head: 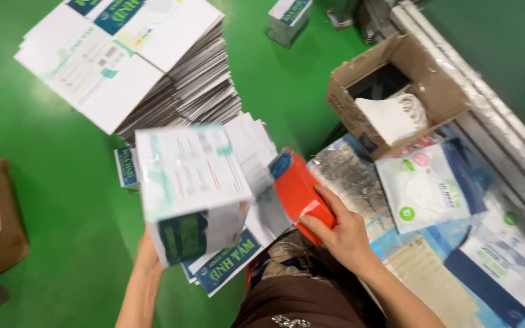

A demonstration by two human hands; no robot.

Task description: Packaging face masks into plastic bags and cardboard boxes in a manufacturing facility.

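Now | left hand (147, 258): white carton (191, 191) | right hand (343, 234): probably tape dispenser (299, 193)

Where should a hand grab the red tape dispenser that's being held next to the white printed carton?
Probably by the rear body of the red tape dispenser, coming from the right: the right hand already wraps it there, while its far end sits against the white printed carton held by the left hand.

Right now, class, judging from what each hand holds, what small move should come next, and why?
Probably bring the red tape dispenser in the right hand across to the white carton that the left hand holds up: the two sit side by side, apparently not touching.
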